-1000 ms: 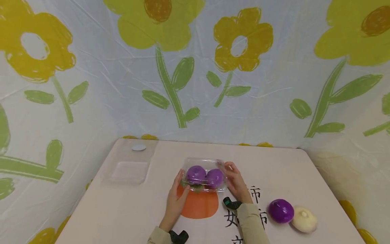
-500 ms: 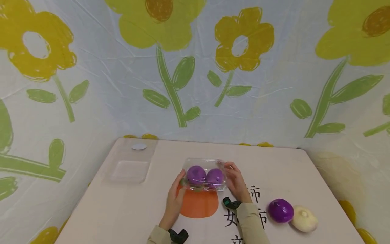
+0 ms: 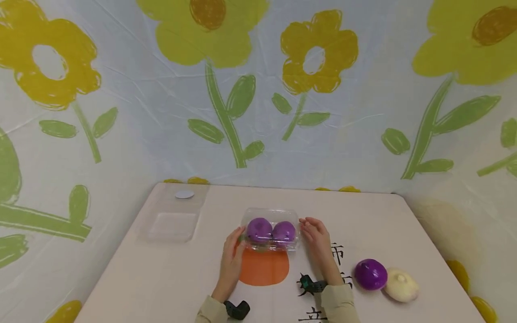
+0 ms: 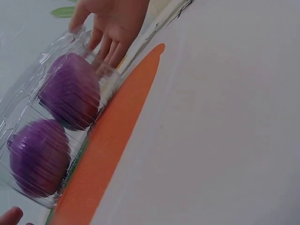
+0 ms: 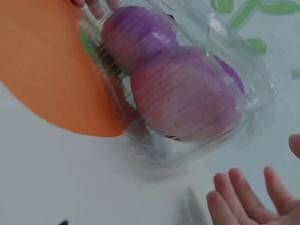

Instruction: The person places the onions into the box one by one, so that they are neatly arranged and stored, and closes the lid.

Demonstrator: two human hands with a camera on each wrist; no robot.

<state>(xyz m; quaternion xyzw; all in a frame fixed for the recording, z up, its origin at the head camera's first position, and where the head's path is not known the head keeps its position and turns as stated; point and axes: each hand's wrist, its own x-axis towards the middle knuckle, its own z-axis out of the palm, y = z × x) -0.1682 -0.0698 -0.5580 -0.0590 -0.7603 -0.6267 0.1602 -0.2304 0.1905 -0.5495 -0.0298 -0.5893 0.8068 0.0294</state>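
A clear plastic clamshell box (image 3: 269, 212) stands closed on the table with two purple onions (image 3: 260, 230) inside, side by side. My left hand (image 3: 231, 262) is at the box's left side with fingers extended; in the left wrist view its fingertips (image 4: 12, 215) show just off the box's end. On the other side, my right hand (image 3: 318, 240) has its fingers spread and apart from the box wall, with a gap visible in the right wrist view, where the fingers (image 5: 239, 194) point up beside the clamshell.
An opened clear plastic box (image 3: 171, 226) lies at the back left, a white oval (image 3: 184, 194) on its lid. Towards the front right, a darker purple onion (image 3: 370, 274) touches a pale onion (image 3: 401, 285). An orange print (image 3: 264, 268) marks the tabletop before the closed box.
My right hand has drawn off the box to the right and its fingers have straightened. The left hand's thumb has come away from the box's front. The box stays about where it was.
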